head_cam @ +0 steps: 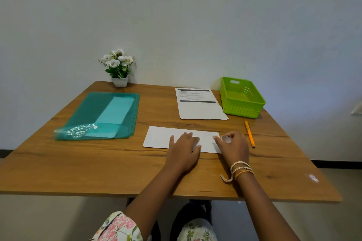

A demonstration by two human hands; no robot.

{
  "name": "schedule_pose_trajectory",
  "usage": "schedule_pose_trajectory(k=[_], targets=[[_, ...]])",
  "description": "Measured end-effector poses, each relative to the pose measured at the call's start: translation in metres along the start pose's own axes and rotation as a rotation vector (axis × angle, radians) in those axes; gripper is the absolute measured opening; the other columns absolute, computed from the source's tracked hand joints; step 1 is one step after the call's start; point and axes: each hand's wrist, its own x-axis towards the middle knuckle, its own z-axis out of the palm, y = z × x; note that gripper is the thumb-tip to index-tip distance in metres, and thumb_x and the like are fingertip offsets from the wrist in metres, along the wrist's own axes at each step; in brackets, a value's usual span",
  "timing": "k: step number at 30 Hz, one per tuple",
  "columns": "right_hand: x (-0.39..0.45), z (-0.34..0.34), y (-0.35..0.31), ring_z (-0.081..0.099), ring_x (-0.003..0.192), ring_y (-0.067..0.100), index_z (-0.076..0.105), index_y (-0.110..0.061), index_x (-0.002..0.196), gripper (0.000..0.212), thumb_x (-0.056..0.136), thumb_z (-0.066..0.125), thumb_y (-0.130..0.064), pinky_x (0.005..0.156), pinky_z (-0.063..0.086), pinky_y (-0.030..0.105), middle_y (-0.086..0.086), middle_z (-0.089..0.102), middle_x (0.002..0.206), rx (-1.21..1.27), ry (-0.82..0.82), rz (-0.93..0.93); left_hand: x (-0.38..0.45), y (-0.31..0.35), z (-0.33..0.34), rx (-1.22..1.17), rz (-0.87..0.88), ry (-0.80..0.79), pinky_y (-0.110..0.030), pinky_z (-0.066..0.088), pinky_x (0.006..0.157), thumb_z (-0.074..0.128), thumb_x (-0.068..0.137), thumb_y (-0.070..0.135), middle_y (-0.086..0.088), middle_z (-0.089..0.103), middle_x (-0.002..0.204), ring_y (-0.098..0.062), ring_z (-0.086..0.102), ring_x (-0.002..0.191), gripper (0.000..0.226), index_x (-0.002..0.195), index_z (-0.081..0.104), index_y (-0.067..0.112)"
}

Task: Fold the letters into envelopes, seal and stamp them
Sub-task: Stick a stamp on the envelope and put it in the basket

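Observation:
A white envelope (158, 136) lies flat on the wooden table (98, 162), near its middle. My left hand (184, 150) rests flat on the envelope's right half, fingers spread. My right hand (232, 145) is at the envelope's right end, fingers curled around a small whitish round object (226, 139); what that object is I cannot tell. A printed letter sheet (199, 108) lies farther back, to the right of centre.
A teal plastic folder (101, 117) holding envelopes lies at the left. A green basket (242, 97) stands at the back right. An orange pen (249, 134) lies right of my right hand. A flower pot (119, 81) stands at the back edge.

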Motion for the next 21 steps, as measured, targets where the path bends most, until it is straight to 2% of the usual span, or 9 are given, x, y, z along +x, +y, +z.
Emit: schedule_pose_trajectory(k=[3, 5, 8, 11, 13, 17, 19, 21], targets=[[-0.003, 0.003, -0.026, 0.062, 0.082, 0.014, 0.069, -0.015, 0.087, 0.037, 0.070, 0.079, -0.046, 0.068, 0.050, 0.027, -0.002, 0.068, 0.086, 0.299, -0.121, 0.076, -0.002, -0.001, -0.003, -0.285, -0.034, 0.088, -0.043, 0.028, 0.116, 0.049, 0.097, 0.035, 0.006, 0.054, 0.139, -0.014, 0.046, 0.129, 0.036, 0.132, 0.054, 0.029], [-0.005, 0.004, -0.044, 0.065, 0.076, 0.016, 0.072, -0.012, 0.084, 0.030, 0.074, 0.078, -0.040, 0.062, 0.050, 0.025, 0.002, 0.070, 0.079, 0.464, -0.292, 0.106, -0.004, -0.001, -0.005, -0.488, -0.075, 0.119, -0.039, 0.045, 0.104, 0.054, 0.095, 0.032, 0.005, 0.059, 0.133, -0.013, 0.053, 0.122, 0.037, 0.132, 0.056, 0.028], [-0.011, 0.013, -0.061, 0.064, 0.070, 0.017, 0.073, -0.008, 0.080, 0.026, 0.080, 0.074, -0.034, 0.059, 0.051, 0.026, 0.006, 0.070, 0.073, 0.575, -0.427, 0.136, -0.004, -0.002, -0.009, -0.678, -0.111, 0.153, -0.032, 0.056, 0.089, 0.057, 0.094, 0.027, 0.005, 0.069, 0.114, -0.008, 0.063, 0.103, 0.028, 0.121, 0.066, 0.024], [-0.015, 0.024, -0.067, 0.062, 0.066, 0.017, 0.071, -0.002, 0.076, 0.036, 0.081, 0.072, -0.038, 0.061, 0.056, 0.033, 0.008, 0.068, 0.069, 0.542, -0.404, 0.110, -0.002, -0.006, -0.014, -0.702, -0.150, 0.208, -0.029, 0.058, 0.077, 0.059, 0.093, 0.020, 0.005, 0.073, 0.091, -0.008, 0.067, 0.085, 0.018, 0.104, 0.074, 0.019], [-0.017, 0.028, -0.069, 0.064, 0.065, 0.019, 0.070, -0.002, 0.073, 0.042, 0.084, 0.067, -0.042, 0.061, 0.058, 0.037, 0.011, 0.068, 0.069, 0.558, -0.394, 0.107, -0.001, -0.009, -0.014, -0.733, -0.191, 0.234, -0.030, 0.059, 0.077, 0.061, 0.092, 0.018, 0.003, 0.074, 0.091, -0.008, 0.069, 0.085, 0.019, 0.103, 0.075, 0.017], [-0.017, 0.023, -0.069, 0.067, 0.069, 0.018, 0.071, -0.010, 0.078, 0.040, 0.098, 0.047, -0.035, 0.056, 0.054, 0.028, 0.009, 0.072, 0.079, 0.644, -0.419, 0.176, 0.000, -0.009, -0.014, -0.782, -0.236, 0.250, -0.026, 0.058, 0.076, 0.063, 0.091, 0.016, 0.002, 0.074, 0.095, -0.008, 0.068, 0.088, 0.019, 0.105, 0.074, 0.016], [-0.015, 0.021, -0.065, 0.068, 0.077, 0.024, 0.072, -0.008, 0.082, 0.038, 0.100, 0.044, -0.027, 0.065, 0.054, 0.030, 0.011, 0.073, 0.084, 0.673, -0.444, 0.165, 0.000, -0.010, -0.014, -0.781, -0.243, 0.257, -0.023, 0.057, 0.073, 0.064, 0.090, 0.016, 0.002, 0.074, 0.095, -0.008, 0.067, 0.087, 0.019, 0.105, 0.074, 0.016], [-0.015, 0.019, -0.059, 0.068, 0.089, 0.028, 0.074, -0.008, 0.086, 0.035, 0.099, 0.045, -0.023, 0.079, 0.055, 0.039, 0.011, 0.073, 0.092, 0.661, -0.450, 0.131, 0.001, -0.010, -0.014, -0.779, -0.242, 0.254, -0.020, 0.056, 0.072, 0.064, 0.090, 0.016, 0.003, 0.073, 0.095, -0.006, 0.067, 0.088, 0.019, 0.106, 0.074, 0.016]])
